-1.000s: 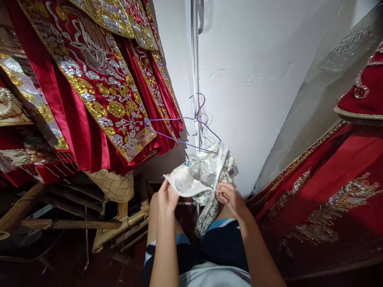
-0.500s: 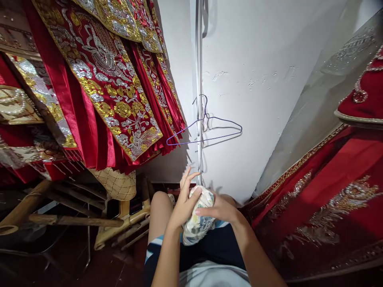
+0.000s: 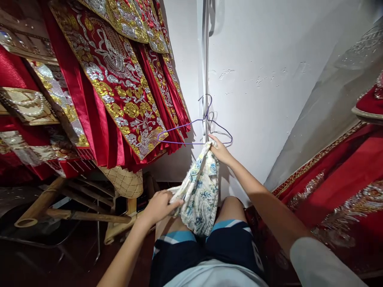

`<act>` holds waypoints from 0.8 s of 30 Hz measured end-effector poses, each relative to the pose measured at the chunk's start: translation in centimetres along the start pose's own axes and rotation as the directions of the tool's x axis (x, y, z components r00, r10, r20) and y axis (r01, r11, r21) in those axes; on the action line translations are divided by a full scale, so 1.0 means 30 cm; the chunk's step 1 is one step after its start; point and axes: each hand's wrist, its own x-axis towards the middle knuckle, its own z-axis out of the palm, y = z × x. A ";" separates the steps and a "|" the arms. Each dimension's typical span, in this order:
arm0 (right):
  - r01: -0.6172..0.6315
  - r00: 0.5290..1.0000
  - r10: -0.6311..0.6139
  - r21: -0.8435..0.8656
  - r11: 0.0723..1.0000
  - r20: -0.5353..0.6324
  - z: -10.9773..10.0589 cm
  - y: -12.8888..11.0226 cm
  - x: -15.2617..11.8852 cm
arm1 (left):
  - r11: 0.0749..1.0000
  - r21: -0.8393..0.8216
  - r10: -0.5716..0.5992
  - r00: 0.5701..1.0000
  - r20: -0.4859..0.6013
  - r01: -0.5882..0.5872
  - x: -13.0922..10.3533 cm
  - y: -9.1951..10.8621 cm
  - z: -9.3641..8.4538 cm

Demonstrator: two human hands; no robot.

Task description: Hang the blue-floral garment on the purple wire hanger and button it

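A white cloth garment with blue and yellow flowers hangs loosely between my hands, over my lap. My right hand pinches its gathered top edge, close to the lower bar of a purple wire hanger. Lower and to the left, my left hand grips the garment's side with the thumb on top. The hanger hangs by its hook on a narrow white strip running up the wall. What kind of garment it is, I cannot make out.
Red costumes with gold and silver sequins hang at the left, above a bamboo frame. At the right are more red embroidered fabric and a clear plastic sheet. A white wall stands ahead.
The bundled garment has been opened out and now hangs down. My right hand has risen to the hanger with its top edge; my left hand has moved left and down. The hanger has turned slightly.
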 end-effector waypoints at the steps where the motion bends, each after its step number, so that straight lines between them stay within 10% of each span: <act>1: -0.022 1.000 0.022 -0.009 1.000 -0.001 0.021 0.028 0.014 | 0.998 0.061 -0.002 1.000 -0.023 0.004 0.010 -0.003 -0.029; 6: -0.043 0.996 0.039 -0.048 0.998 -0.081 -0.005 0.083 -0.039 | 0.964 0.251 -0.052 0.986 -0.157 0.091 0.051 -0.042 -0.111; 14: 0.024 0.994 -0.050 -0.240 0.971 -0.101 -0.224 -0.050 -0.156 | 0.985 0.171 0.070 0.910 -0.408 0.001 0.136 -0.017 -0.199; 24: 0.018 0.999 -0.023 -0.185 0.983 -0.024 -0.229 -0.124 -0.173 | 0.975 0.126 0.221 0.760 -0.612 -0.182 0.289 0.053 -0.380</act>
